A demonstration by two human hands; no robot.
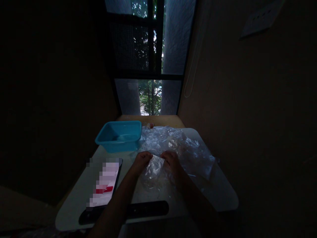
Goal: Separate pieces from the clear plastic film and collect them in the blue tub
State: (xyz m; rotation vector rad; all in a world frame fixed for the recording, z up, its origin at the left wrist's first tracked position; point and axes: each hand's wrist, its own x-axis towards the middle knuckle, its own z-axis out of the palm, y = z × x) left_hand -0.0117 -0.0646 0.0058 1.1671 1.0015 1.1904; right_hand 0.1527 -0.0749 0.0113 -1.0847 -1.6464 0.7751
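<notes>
Between my two hands a clear plastic bag [154, 168] hangs by its upper edge over the white table. My left hand [143, 160] pinches its left corner, fingers closed. At the right corner, my right hand [171, 160] grips the same edge with bent fingers. Just beyond and to the right lies a loose heap of clear plastic bags [188, 148], crumpled and overlapping. The light is dim, so whether anything is inside the held bag cannot be made out.
A blue plastic basin [119, 145] stands at the table's back left. Left of my forearm, a lit phone [106, 181] rests at the black slotted strip [148, 209] along the front of the white table [66, 211]. Walls flank both sides; a window [150, 96] is behind.
</notes>
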